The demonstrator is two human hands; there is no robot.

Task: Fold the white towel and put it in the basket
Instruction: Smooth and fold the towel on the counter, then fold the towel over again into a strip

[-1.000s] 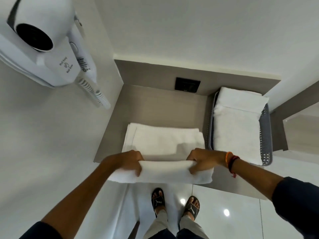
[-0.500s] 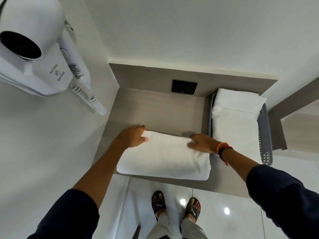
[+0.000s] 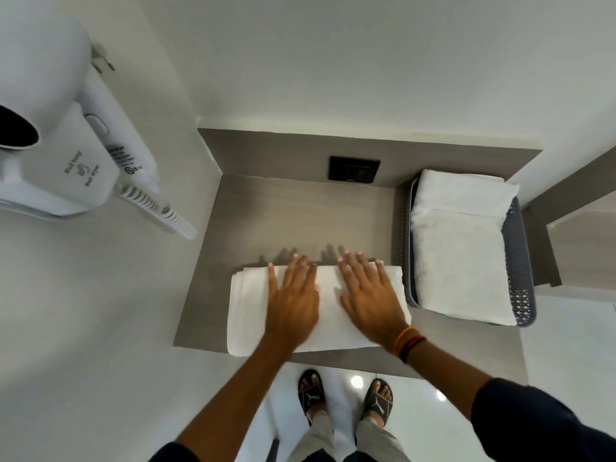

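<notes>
The white towel lies folded into a thick rectangle at the front of the grey wooden shelf. My left hand rests flat on its middle with the fingers spread. My right hand lies flat on the towel's right half, fingers spread too. Neither hand grips the cloth. To the right stands the grey perforated basket, which holds other folded white towels.
A white wall-mounted hair dryer with a coiled cord hangs on the left wall. A black socket plate sits on the shelf's back panel. A wooden ledge lies right of the basket. My sandalled feet stand on white tiles below.
The hands folded the towel's near edge away over the rest. They then let go of its far corners and moved inward to lie flat on top of it.
</notes>
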